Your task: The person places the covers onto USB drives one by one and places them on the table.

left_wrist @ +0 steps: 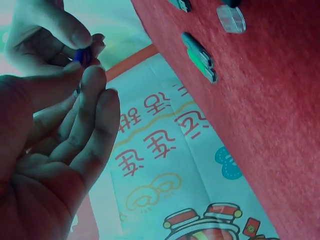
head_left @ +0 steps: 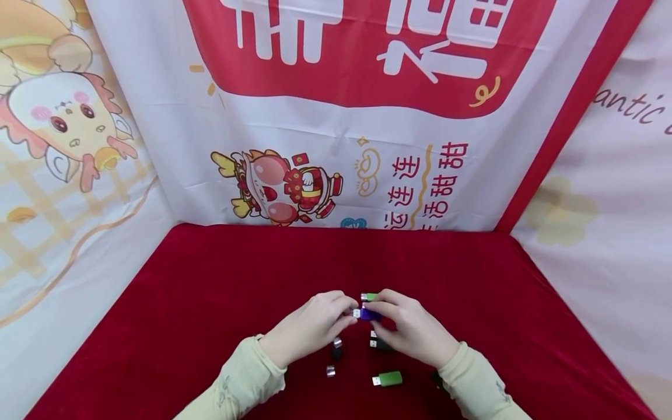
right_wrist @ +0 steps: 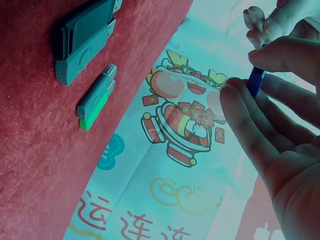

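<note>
A purple-blue USB stick [head_left: 370, 314] is held up between both hands above the red cloth, its metal plug pointing left. My right hand [head_left: 415, 328] pinches its body between thumb and fingers. Around the plug end are the curled thumb and fingertips of my left hand [head_left: 314, 324]; whether a cap sits between them is hidden. In the right wrist view the blue stick [right_wrist: 256, 80] shows between the right thumb and fingers. Below the right hand lie dark USB sticks [head_left: 382, 345], partly covered by it. Behind its fingers a green USB stick [head_left: 371, 297] shows.
Another green USB stick [head_left: 390, 379] lies nearer on the red-covered table [head_left: 252, 268]. Silver caps [head_left: 331, 371] and a black cap [head_left: 336, 353] lie below the left hand. A clear cap [left_wrist: 231, 19] shows in the left wrist view. Printed cloth walls [head_left: 173, 134] surround the table.
</note>
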### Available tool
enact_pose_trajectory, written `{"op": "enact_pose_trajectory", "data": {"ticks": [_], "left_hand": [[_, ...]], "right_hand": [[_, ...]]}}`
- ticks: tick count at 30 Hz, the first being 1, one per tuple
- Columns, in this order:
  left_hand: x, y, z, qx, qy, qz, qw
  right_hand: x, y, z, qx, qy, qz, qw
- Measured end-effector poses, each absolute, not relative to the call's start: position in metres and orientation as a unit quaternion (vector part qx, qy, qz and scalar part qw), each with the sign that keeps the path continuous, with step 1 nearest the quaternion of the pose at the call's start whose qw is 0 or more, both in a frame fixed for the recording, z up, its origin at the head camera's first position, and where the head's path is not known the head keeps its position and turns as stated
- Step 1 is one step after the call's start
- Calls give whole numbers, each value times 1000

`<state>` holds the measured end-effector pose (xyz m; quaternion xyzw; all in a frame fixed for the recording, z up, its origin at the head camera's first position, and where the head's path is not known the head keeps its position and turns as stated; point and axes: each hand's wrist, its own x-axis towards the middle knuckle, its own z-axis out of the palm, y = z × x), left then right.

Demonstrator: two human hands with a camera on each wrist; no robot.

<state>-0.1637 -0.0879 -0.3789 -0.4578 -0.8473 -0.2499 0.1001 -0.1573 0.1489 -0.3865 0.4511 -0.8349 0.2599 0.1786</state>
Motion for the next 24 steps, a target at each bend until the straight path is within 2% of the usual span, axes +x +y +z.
{"op": "enact_pose_trajectory", "data": {"ticks": [9, 18, 24], "left_hand": [[-165, -86, -381, -456, -837, -283, 107], [-166, -84, -382, -479, -826, -260, 142], [-162, -84, -382, -478, -831, -248, 141]], "right_hand": [[-157, 149, -387, 460, -823, 268, 198], [-158, 151, -386, 475, -811, 271, 208], [-157, 151, -386, 479, -809, 269, 211]]}}
